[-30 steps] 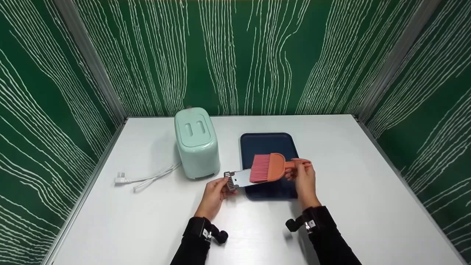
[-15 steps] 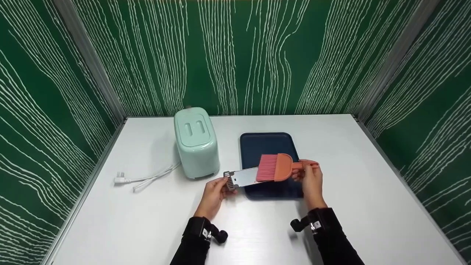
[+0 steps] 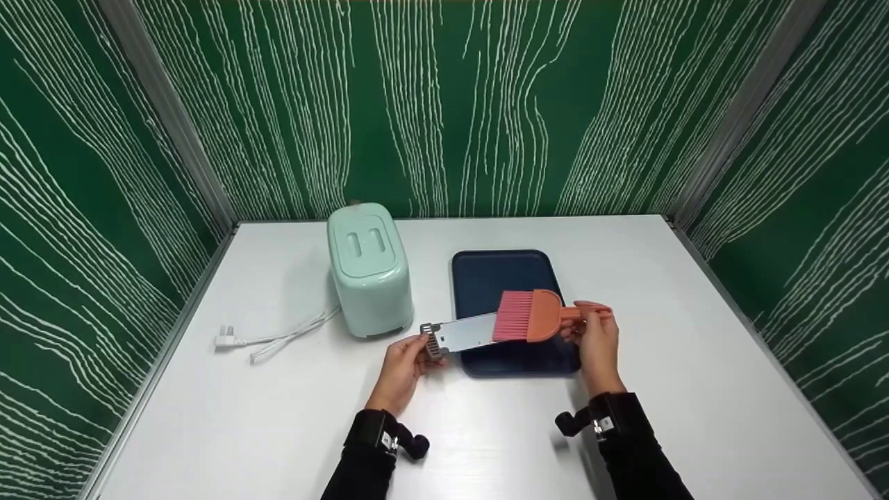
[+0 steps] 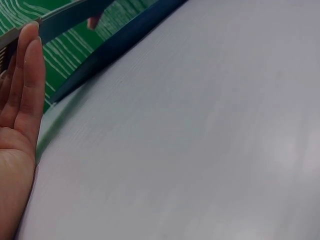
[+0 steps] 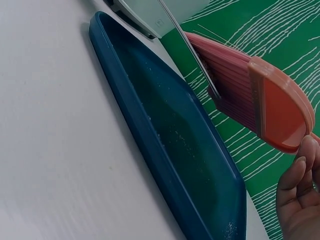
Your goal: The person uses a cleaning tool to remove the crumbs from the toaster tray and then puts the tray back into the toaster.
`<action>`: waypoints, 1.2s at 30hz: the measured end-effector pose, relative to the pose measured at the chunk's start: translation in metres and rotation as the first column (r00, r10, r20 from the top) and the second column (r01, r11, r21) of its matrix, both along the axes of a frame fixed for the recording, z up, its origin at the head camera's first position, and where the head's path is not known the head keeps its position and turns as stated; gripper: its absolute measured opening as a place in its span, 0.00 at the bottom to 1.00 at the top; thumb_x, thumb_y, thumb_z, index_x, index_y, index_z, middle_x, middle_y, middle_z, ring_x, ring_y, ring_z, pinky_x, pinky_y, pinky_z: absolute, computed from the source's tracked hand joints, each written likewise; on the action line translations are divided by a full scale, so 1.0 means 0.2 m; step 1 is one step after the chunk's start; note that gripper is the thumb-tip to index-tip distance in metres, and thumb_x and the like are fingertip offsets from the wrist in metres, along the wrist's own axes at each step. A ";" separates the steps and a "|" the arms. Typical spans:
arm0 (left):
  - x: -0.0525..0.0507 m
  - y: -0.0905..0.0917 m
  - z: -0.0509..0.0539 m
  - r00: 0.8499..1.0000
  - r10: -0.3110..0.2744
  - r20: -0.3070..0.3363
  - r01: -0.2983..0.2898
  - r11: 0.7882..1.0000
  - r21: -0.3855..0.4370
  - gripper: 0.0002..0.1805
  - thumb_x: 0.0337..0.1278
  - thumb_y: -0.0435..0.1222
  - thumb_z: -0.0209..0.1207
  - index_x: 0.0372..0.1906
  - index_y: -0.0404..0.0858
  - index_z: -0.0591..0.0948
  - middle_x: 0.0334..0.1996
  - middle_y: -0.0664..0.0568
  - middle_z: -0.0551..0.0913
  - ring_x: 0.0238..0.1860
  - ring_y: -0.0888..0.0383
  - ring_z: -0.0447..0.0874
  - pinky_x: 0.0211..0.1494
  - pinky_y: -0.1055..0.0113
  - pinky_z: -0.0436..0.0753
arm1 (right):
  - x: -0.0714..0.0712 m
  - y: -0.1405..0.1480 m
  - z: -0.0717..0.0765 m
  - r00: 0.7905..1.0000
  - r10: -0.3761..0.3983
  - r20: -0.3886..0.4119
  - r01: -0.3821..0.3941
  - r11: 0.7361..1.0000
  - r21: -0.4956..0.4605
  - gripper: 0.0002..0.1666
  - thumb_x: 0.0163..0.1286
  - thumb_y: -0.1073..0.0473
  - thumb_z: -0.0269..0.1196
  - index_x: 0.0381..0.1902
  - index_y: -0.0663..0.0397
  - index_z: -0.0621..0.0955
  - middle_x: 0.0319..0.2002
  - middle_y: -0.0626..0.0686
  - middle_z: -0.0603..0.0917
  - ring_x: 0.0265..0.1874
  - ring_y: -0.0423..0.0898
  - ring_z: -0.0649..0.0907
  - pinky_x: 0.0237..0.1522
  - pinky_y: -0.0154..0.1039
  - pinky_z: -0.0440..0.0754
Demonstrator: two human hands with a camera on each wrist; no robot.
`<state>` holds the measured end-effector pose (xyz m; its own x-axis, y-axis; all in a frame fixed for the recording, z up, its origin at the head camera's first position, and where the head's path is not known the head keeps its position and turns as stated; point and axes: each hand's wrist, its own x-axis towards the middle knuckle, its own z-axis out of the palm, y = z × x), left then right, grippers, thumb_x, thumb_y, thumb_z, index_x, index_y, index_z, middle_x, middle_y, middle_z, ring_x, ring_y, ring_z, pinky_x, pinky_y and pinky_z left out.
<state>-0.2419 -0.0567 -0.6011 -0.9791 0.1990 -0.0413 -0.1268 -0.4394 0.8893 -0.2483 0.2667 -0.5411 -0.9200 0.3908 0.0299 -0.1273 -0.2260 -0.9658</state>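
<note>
In the head view my left hand (image 3: 403, 371) pinches the grey slotted end of a flat metal crumb tray (image 3: 469, 332), which is held over the left part of a dark blue tray (image 3: 500, 271). My right hand (image 3: 594, 340) grips the handle of an orange brush (image 3: 545, 316). Its pink bristles lie on the crumb tray's far end. The right wrist view shows the bristles (image 5: 227, 75) against the crumb tray's edge, above the blue tray (image 5: 135, 125), where pale specks lie. Only part of the left hand (image 4: 22, 95) shows in the left wrist view.
A mint-green toaster (image 3: 371, 278) stands to the left of the blue tray. Its white cord with a plug (image 3: 226, 339) lies on the white table (image 3: 278, 417). Green walls (image 3: 444, 104) with white lines enclose the table at the back and sides.
The brush in my right hand has slid rightward along the crumb tray toward its far end, baring more of the metal. My left hand and the crumb tray stay nearly still.
</note>
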 end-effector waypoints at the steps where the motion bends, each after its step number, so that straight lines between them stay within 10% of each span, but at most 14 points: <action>1: 0.00 0.00 0.00 1.000 0.001 0.003 -0.001 1.000 0.002 0.17 0.83 0.36 0.53 0.56 0.25 0.82 0.39 0.46 0.91 0.33 0.56 0.90 0.46 0.63 0.90 | 0.00 0.00 0.00 1.000 0.000 -0.001 0.000 1.000 -0.007 0.10 0.85 0.64 0.46 0.54 0.63 0.73 0.25 0.47 0.83 0.21 0.37 0.81 0.25 0.28 0.81; 36: 0.00 0.00 0.00 1.000 0.008 0.006 -0.008 1.000 0.002 0.16 0.83 0.36 0.53 0.53 0.27 0.84 0.38 0.46 0.90 0.34 0.56 0.91 0.45 0.64 0.89 | 0.04 0.26 -0.05 0.993 -0.114 0.035 0.116 0.992 -0.045 0.14 0.84 0.63 0.44 0.56 0.63 0.74 0.25 0.46 0.84 0.21 0.37 0.79 0.23 0.28 0.79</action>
